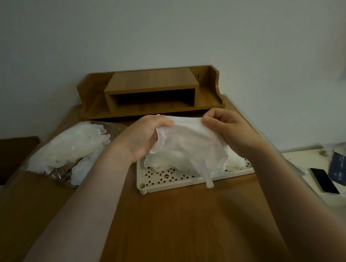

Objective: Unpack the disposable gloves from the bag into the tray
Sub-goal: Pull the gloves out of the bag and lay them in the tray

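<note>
Right now you are holding a thin white glove stretched between both hands above the tray. Your left hand is gripping its left edge, fingers curled over the rolled cuff, and your right hand is pinching the right edge with thumb and bent fingers. The glove is hanging down in front of you, and one of its fingers is dangling past the tray's near rim.

Under it, more gloves are lying crumpled in the cream tray, whose perforated floor is showing at the front. The tray is sitting on the wooden desk, just in front of you.

To the left, the clear bag is lying on the desk, and gloves are filling it and spilling from its mouth toward the tray. It is near the tray; whether they are touching, you cannot tell, since your left arm is covering the gap.

Behind everything, a wooden shelf is standing against the wall. Off to the right, on a lower pale surface, a phone is lying face up beside a dark packet.
</note>
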### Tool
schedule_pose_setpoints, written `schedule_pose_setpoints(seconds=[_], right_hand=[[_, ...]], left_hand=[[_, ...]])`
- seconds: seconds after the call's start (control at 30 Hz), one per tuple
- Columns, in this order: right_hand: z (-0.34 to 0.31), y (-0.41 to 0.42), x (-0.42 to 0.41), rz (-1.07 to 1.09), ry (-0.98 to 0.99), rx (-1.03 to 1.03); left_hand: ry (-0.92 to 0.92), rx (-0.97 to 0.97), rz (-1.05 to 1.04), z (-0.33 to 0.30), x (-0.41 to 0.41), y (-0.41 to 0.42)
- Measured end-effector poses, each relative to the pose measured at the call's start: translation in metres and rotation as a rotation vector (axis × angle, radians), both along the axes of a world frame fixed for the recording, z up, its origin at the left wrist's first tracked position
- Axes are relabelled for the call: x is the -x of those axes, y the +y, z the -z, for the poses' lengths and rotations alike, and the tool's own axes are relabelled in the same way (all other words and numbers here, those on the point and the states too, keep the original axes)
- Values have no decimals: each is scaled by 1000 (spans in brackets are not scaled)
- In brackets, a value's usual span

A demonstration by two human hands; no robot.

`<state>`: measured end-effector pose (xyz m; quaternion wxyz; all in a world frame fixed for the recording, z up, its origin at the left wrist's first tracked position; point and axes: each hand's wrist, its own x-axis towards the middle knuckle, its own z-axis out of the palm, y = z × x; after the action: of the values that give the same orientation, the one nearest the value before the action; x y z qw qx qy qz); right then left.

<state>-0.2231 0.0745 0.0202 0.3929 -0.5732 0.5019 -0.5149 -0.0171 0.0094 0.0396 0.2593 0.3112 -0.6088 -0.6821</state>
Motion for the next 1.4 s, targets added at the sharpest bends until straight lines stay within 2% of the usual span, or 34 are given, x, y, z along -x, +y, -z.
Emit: schedule_pose_setpoints(seconds=[0.07, 0.13, 0.2, 0.27, 0.37, 0.43, 0.53, 0.6, 0.67, 0.83, 0.9, 1.07, 1.2, 1.33, 1.4], right_hand=[[-3, 3, 12, -30, -54, -61], [-7, 3, 27, -192, -138, -169], [-13, 0, 40, -378, -157, -319], [-14, -7, 52, -428, -118, -452], [-11, -17, 66, -242, -41, -485], [-11, -25, 71, -55, -61, -377], [-20, -31, 76, 189, -39, -131], [-31, -28, 77, 292, 69, 52], [-38, -22, 78, 335, 225, 137], [-10, -18, 64, 227, 1066, -34], [8, -17, 53, 168, 1224, -66], [32, -14, 33, 119, 1252, -81], [37, -6, 27, 100, 1265, -70], [36, 5, 22, -21, 1149, -309], [28, 11, 18, -2, 1062, -448]], left_hand=[[89, -69, 41, 0, 3, 0], [156, -114, 47, 0, 7, -2], [161, -113, 40, 2, 12, -6], [107, -87, -23, 6, 18, -13], [-19, 14, -192, 14, 30, -27], [-56, 124, -332, 16, 39, -38], [34, 261, -425, 6, 57, -47], [35, 414, -439, -1, 64, -49], [-51, 587, -415, -2, 66, -50], [-484, 876, -191, 32, 41, -50], [-576, 906, -132, 47, 30, -48], [-686, 1065, -58, 65, 10, -44], [-903, 1299, -21, 77, 0, -45], [-994, 1212, 46, 75, -5, -30], [-981, 1187, 1, 67, -4, -23]])
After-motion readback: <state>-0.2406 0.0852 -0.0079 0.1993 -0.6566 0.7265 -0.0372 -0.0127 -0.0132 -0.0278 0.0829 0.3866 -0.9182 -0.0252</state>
